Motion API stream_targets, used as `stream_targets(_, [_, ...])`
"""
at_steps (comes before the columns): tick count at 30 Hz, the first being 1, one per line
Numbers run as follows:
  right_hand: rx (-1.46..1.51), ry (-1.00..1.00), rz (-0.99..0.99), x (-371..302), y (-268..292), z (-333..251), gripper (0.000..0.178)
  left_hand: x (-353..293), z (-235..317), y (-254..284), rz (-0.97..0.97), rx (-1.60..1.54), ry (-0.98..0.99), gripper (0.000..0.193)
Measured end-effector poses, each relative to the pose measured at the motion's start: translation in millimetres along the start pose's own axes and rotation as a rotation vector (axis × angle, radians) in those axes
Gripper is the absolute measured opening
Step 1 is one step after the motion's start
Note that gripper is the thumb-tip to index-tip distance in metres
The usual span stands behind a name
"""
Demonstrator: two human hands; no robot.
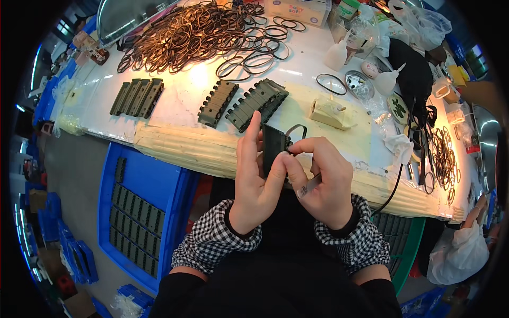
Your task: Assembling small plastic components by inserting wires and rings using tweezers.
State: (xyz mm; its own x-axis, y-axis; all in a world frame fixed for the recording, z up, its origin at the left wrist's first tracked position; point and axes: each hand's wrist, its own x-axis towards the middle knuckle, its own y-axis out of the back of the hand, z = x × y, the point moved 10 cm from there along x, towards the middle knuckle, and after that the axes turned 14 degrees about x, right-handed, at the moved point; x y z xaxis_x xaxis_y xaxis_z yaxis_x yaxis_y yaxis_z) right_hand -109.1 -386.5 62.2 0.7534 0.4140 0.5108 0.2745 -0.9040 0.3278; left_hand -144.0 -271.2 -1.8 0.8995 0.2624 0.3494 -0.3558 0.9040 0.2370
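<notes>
My left hand (249, 185) grips a dark olive, block-shaped part (273, 144) with small black knobs along one edge, its thumb pressing the near end. My right hand (327, 172) is closed at that knobbed edge, its thumb and forefinger pinching a thin black rubber ring (301, 127) that loops up beside the part. A narrow translucent strip (309, 186), perhaps a small tool, lies across my right fingers. Just beyond my hands sit two groups of similar olive parts, one larger (257, 103) and one smaller (217, 103). Another row of olive parts (137, 98) lies farther left.
A tangled heap of black rubber rings (196, 37) covers the table's far side. To the right are a beige block with a peg (331, 113), a metal dish (359, 85) and white squeeze bottles (388, 80). Below the table edge stand a blue tray (140, 159) and a green tray (413, 246) of parts.
</notes>
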Motion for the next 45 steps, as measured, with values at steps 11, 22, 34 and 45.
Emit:
stream_targets(11, [0.128, -0.237, -0.097, 1.3, -1.1, 24.1, 0.012, -5.5, 7.4, 1.9, 0.084, 0.144, -0.052, 0.080])
stream_targets(22, [0.218, -0.290, -0.067, 2.5, -3.5, 27.4, 0.011, -2.9, 5.4, 3.5, 0.120, 0.139, -0.022, 0.078])
stream_targets(34, [0.225, -0.297, -0.263, 13.7, -7.9, 29.3, 0.008, 3.1, -1.8, 4.3, 0.077, 0.081, 0.012, 0.076])
stream_targets(45, [0.103, 0.045, -0.080, 27.9, 24.3, 7.4, 0.024, -9.1, -14.3, -25.9, -0.399, -0.614, 0.362, 0.056])
